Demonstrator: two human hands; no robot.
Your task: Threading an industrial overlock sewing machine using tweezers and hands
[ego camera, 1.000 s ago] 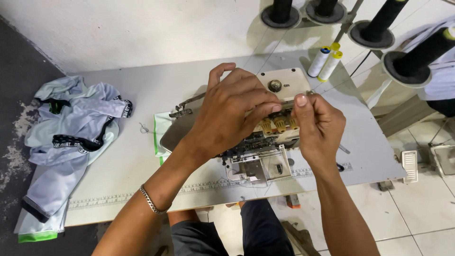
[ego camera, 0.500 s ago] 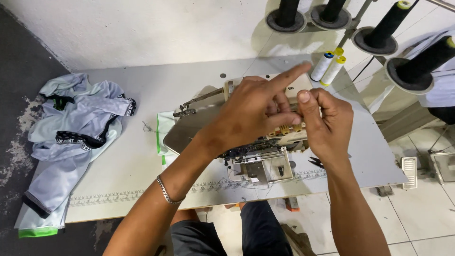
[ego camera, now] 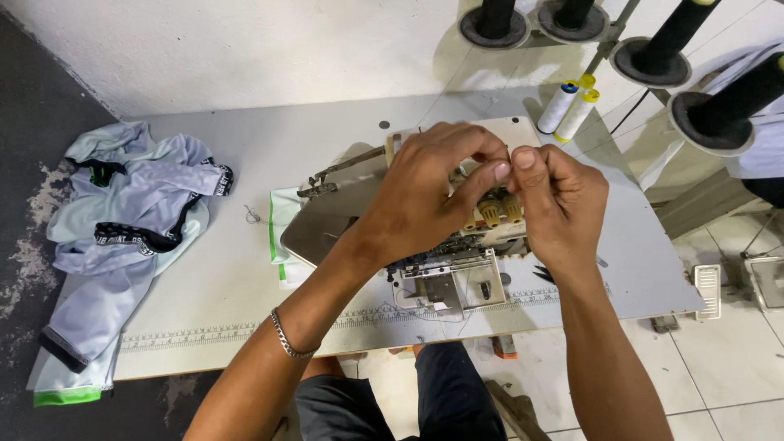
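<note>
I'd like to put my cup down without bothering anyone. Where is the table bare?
Bare table lies between the garment pile and the sewing machine, and along the back by the wall. Crowded: around both hands and the thread spools.

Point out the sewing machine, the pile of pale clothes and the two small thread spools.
sewing machine (ego camera: 445, 282), head view, on the metal plate at its front.
pile of pale clothes (ego camera: 131, 216), head view, on the middle of the heap.
small thread spools (ego camera: 567, 110), head view, on the white body of one spool.
</note>
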